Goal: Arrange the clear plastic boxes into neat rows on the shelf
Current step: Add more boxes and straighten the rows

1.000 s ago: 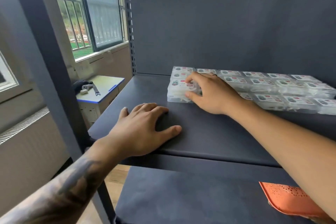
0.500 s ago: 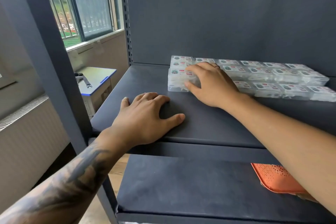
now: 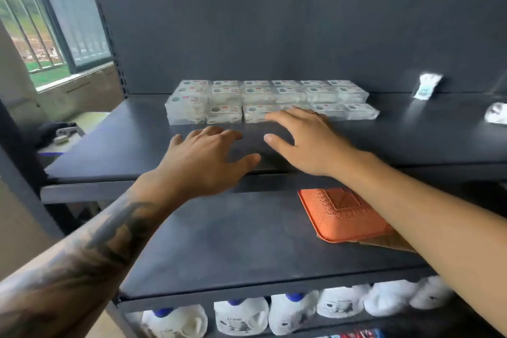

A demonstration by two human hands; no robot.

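Several clear plastic boxes (image 3: pixel 225 101) with small labels stand in rows on the dark shelf (image 3: pixel 123 145), reaching back to its rear panel. The leftmost stack (image 3: pixel 186 108) is taller than the rest. My right hand (image 3: pixel 307 143) hovers open just in front of the front row, fingers spread, holding nothing. My left hand (image 3: pixel 203 162) lies flat and open on the shelf's front edge, left of the right hand. Two more clear packets stand apart on the right: a packet (image 3: pixel 426 86) against the back panel and another (image 3: pixel 496 112) at the frame's edge.
An orange perforated basket (image 3: pixel 340 214) lies on the lower shelf (image 3: pixel 233 241) under my right forearm. White jugs with blue caps (image 3: pixel 241 315) line the shelf below. A window and a small table (image 3: pixel 63 132) are to the left of the shelf's upright.
My right hand has let go of the leftmost stack of boxes and drawn back to the right, now open. The camera has pulled back and tilted down. My left hand stays on the shelf.
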